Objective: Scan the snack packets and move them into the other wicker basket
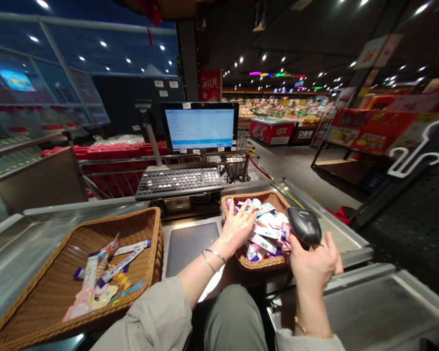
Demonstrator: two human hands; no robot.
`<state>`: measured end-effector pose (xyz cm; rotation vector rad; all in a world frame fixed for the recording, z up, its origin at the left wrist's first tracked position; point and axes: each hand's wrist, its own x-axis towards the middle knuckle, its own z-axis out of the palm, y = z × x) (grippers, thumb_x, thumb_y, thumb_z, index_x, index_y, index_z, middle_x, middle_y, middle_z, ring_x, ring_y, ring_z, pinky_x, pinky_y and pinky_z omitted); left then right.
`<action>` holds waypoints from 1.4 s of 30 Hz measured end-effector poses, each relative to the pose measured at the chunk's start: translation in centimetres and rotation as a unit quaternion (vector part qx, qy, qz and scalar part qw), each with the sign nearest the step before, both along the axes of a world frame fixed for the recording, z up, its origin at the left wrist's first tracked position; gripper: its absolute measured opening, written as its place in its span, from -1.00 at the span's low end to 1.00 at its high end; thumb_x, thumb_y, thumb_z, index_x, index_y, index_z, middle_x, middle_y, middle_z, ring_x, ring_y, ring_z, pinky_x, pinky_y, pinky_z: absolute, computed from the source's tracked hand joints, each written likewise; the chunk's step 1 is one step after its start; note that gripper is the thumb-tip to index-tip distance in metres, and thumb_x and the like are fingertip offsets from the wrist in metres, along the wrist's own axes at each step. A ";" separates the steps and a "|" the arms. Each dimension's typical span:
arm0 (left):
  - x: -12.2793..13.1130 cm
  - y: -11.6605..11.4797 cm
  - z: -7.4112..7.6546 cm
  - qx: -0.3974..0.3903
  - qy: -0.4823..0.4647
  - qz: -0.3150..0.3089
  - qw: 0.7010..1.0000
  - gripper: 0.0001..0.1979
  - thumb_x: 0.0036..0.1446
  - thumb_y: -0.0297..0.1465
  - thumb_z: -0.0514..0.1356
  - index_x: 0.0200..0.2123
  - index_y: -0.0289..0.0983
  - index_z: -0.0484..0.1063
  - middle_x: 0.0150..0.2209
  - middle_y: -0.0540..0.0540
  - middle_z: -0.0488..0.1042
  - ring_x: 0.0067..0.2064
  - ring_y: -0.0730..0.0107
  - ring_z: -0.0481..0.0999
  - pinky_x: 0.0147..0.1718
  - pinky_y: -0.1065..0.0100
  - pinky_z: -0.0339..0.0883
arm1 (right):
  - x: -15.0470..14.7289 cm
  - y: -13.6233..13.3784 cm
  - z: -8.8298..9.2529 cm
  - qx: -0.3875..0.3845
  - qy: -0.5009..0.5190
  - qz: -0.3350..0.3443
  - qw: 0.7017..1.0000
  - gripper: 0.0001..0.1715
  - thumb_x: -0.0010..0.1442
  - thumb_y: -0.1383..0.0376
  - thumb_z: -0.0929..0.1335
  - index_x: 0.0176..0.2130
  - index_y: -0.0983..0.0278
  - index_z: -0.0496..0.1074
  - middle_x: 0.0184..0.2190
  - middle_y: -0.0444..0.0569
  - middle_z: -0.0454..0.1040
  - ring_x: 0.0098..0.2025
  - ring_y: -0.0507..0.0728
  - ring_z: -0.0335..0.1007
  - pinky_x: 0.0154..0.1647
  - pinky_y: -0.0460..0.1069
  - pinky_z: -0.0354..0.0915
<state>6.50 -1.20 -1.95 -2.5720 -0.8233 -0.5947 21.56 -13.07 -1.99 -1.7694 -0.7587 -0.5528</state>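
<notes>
My left hand (238, 226) lies with its fingers spread over the packets at the left side of a small wicker basket (265, 263). Colourful small packets (269, 222), some with barcodes, fill that basket. A black handheld barcode scanner (304, 225) is in my right hand (312, 265), its head above the basket's right edge. To the left stands a larger wicker basket (29, 307). Inside it lies a loose group of long thin packets (121, 267) and small toy-like sweets, away from both hands.
Between the baskets is a dark flat scale plate (192, 246). Behind it stand a keyboard (179, 180) and a lit monitor (201, 127). Metal counter surfaces (391, 302) run along the right. A white hook (413, 151) sticks out at the right, near shelves.
</notes>
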 end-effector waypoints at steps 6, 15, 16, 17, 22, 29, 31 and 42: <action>-2.7 -1.0 0.7 -0.027 -0.043 0.022 0.998 -0.57 0.36 -0.28 0.00 0.22 -0.30 0.29 0.27 -0.23 0.30 0.35 0.01 0.16 0.31 -0.31 -0.17 | -1.3 0.3 0.3 -0.001 -0.005 0.022 1.000 -0.58 0.01 -0.03 0.38 -0.43 0.28 0.46 -0.23 0.20 0.59 0.20 0.40 0.28 0.23 0.30 -0.01; -7.0 -2.8 1.9 -0.038 -0.068 0.083 0.994 -0.47 0.32 -0.19 0.05 0.28 -0.28 0.19 0.30 -0.20 0.26 0.37 0.02 0.11 0.32 -0.25 -0.14 | -4.1 1.1 1.3 0.013 -0.015 0.053 0.998 -0.58 0.01 -0.03 0.36 -0.39 0.28 0.47 -0.22 0.20 0.57 0.18 0.39 0.29 0.20 0.29 0.01; -7.6 -3.0 2.1 -0.037 -0.071 0.088 0.993 -0.46 0.32 -0.18 0.06 0.28 -0.28 0.19 0.30 -0.20 0.26 0.37 0.01 0.11 0.32 -0.24 -0.14 | -4.6 1.1 1.5 0.014 -0.016 0.057 0.998 -0.57 0.01 -0.03 0.36 -0.36 0.29 0.48 -0.20 0.21 0.57 0.17 0.39 0.29 0.20 0.30 0.00; -8.2 -3.2 2.3 -0.035 -0.074 0.093 0.992 -0.45 0.31 -0.18 0.07 0.28 -0.27 0.19 0.29 -0.21 0.26 0.37 0.01 0.11 0.32 -0.24 -0.14 | -5.0 1.2 1.7 0.012 -0.017 0.061 0.998 -0.56 0.02 -0.02 0.36 -0.33 0.29 0.49 -0.18 0.21 0.56 0.16 0.39 0.30 0.21 0.30 -0.01; -11.5 -3.7 2.9 -0.029 -0.086 0.128 0.988 -0.45 0.28 -0.16 0.12 0.26 -0.27 0.23 0.28 -0.23 0.28 0.37 0.02 0.09 0.32 -0.23 -0.10 | -7.4 1.7 2.3 -0.003 -0.034 0.108 0.994 -0.59 0.03 -0.01 0.36 -0.36 0.29 0.48 -0.17 0.24 0.56 0.17 0.39 0.29 0.21 0.30 0.00; -17.4 -3.6 2.0 -0.029 -0.083 0.190 0.978 -0.51 0.28 -0.19 0.14 0.21 -0.27 0.30 0.27 -0.23 0.30 0.35 0.01 0.16 0.30 -0.25 -0.08 | -11.5 3.0 2.3 -0.022 -0.059 0.190 0.980 -0.63 0.08 0.02 0.34 -0.37 0.28 0.47 -0.18 0.20 0.57 0.19 0.39 0.27 0.22 0.32 -0.02; -19.3 -3.5 1.7 -0.027 -0.081 0.210 0.974 -0.52 0.27 -0.21 0.15 0.20 -0.27 0.32 0.27 -0.24 0.31 0.35 0.02 0.17 0.30 -0.23 -0.07 | -12.6 3.4 2.1 -0.029 -0.058 0.206 0.976 -0.64 0.09 0.04 0.34 -0.36 0.29 0.48 -0.16 0.21 0.55 0.20 0.39 0.26 0.21 0.33 -0.01; -28.8 -3.7 0.4 -0.065 -0.046 0.296 0.952 -0.60 0.25 -0.30 0.17 0.13 -0.28 0.39 0.23 -0.23 0.36 0.31 0.01 0.24 0.28 -0.20 0.02 | -17.1 5.5 0.5 -0.058 -0.053 0.283 0.956 -0.67 0.09 0.07 0.32 -0.34 0.26 0.50 -0.11 0.15 0.55 0.22 0.36 0.22 0.24 0.30 -0.10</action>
